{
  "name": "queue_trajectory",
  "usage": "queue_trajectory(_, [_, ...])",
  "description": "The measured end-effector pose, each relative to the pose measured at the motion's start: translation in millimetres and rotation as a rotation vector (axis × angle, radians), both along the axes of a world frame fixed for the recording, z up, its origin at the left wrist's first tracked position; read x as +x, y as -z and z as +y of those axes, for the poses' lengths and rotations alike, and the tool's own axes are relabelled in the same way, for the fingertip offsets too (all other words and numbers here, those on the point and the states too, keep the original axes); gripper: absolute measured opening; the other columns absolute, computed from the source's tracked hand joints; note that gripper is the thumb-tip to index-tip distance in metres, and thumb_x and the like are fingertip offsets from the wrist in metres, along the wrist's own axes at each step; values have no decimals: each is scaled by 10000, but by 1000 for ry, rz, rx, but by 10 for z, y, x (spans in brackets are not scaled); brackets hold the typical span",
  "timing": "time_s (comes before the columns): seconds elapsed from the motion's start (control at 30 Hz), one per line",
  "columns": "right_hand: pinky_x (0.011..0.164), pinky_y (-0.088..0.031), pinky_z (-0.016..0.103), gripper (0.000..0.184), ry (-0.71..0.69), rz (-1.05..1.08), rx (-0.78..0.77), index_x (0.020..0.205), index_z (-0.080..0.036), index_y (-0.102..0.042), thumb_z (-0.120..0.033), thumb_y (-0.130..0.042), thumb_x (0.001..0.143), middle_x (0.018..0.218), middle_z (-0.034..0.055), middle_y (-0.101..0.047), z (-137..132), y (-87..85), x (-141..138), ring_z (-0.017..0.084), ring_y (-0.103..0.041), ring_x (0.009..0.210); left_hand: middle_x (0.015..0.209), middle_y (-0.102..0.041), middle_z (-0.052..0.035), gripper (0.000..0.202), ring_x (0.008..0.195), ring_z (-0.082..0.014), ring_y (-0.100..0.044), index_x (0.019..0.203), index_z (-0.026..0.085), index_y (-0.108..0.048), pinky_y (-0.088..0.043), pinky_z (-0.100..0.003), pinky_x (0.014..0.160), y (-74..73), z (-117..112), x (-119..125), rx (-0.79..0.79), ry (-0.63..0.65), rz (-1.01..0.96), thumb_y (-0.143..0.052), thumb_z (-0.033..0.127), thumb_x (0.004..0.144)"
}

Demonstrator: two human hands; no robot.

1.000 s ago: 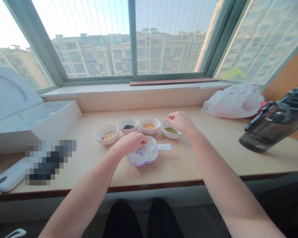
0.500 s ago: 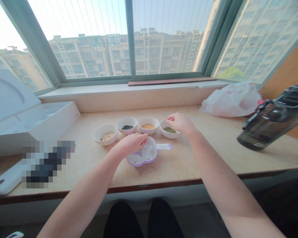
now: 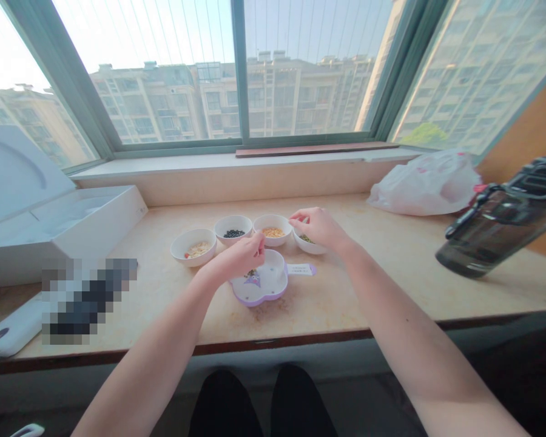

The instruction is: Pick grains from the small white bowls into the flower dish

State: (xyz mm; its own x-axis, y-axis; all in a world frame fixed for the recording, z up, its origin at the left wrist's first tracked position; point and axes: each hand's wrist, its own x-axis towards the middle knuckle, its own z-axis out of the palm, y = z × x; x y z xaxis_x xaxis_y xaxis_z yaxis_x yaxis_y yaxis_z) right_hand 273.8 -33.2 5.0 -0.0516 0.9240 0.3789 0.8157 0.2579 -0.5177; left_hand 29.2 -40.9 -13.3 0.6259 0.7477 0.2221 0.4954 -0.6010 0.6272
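"Near the front edge of the counter [image 3: 327, 303], what is seen first?"

"A shallow dish [image 3: 273, 288] with a purple rim is set there, its labelled handle [image 3: 301, 269] pointed to the right. Some small dark grains [image 3: 250, 273] can be made out on its left side, partly hidden by the left hand [image 3: 244, 258]."

"How are that hand's fingers placed?"

"They are curled in toward the thumb, above the dish's far side. Whether anything is pinched between them cannot be told."

"And the right hand [image 3: 318, 226]?"

"It is arched over the bowl of green beans [image 3: 313, 250], with its fingertips by the rim next to the bowl of yellow grains [image 3: 273, 242]. Whether the rim is touched, or any bean is grasped, cannot be told."

"How might such handling be done well?"

"Small beans are likely to roll, so a light pinch is probably best made from above, with the rims left unpressed. Fingers are best opened low over the dish, so that bouncing is limited, and wrists kept clear of the closely set bowls."

"What else is lined up, and what is seen beyond?"

"The row is completed by the bowl of pale flakes [image 3: 185, 260] and the bowl of black beans [image 3: 222, 239]. Farther off, a crumpled plastic bag [image 3: 425, 185] is seen at the right, below the window [image 3: 239, 91]."
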Motion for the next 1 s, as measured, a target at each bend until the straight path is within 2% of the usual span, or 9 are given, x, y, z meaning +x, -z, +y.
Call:
queue_trajectory(0.07, [702, -495, 308, 243, -162, 112, -11, 944, -207, -809, -385, -652, 898, 881, 49, -783, -50, -1, -81, 182, -661, 722, 726, -591, 36, 179, 646, -136, -532, 825, 239, -421, -365, -265, 599, -56, 9, -13, -103, 0, -150, -582, 164, 807])
queue_trajectory(0.17, [609, -475, 278, 310, -366, 293, -113, 1051, -213, -789, -448, -692, 873, 879, 35, -763, -146, 4, -203, 163, -651, 692, 719, -561, 61, 271, 615, -97, -505, 837, 236, -366, -370, -238, 600, -125, 32, -22, -288, 0, -393, -637, 223, 823])
queue_trajectory(0.3, [572, -481, 250, 375, -483, 456, -165, 1090, -210, -766, -439, -792, 794, 853, 21, -730, -235, 18, -352, 147, -667, 672, 730, -554, 67, 352, 608, -71, -504, 865, 224, -380, -379, -226, 611, -157, 49, -10, -478, 20, -637, -725, 249, 797])
queue_trajectory(0.43, [582, -518, 264, 321, -515, 528, -127, 999, -196, -774, -428, -807, 780, 832, 31, -748, -230, 74, -461, 160, -690, 683, 723, -557, 61, 366, 638, -86, -555, 894, 218, -416, -385, -225, 619, -108, 51, 35, -637, 66, -754, -756, 222, 760])
queue_trajectory(0.53, [601, -539, 281, 284, -510, 528, -124, 962, -189, -785, -425, -787, 803, 853, 53, -778, -194, 128, -488, 181, -713, 712, 730, -572, 49, 354, 661, -97, -583, 898, 214, -435, -387, -222, 623, -66, 58, 65, -696, 65, -782, -754, 194, 744])
queue_trajectory(0.73, [591, -539, 294, 322, -449, 490, -42, 921, -179, -811, -476, -783, 801, 809, 60, -783, -128, 179, -456, 169, -687, 619, 732, -588, 32, 352, 657, -83, -575, 889, 189, -492, -410, -216, 646, -82, 51, 67, -750, 7, -811, -799, 193, 717])
queue_trajectory(1.0, [623, -521, 313, 312, -385, 448, -11, 852, -196, -791, -504, -766, 811, 814, 60, -775, -152, 131, -427, 179, -668, 635, 813, -649, 4, 328, 682, -72, -590, 932, 166, -555, -448, -217, 685, -157, -2, 44, -768, -8, -814, -791, 187, 705])
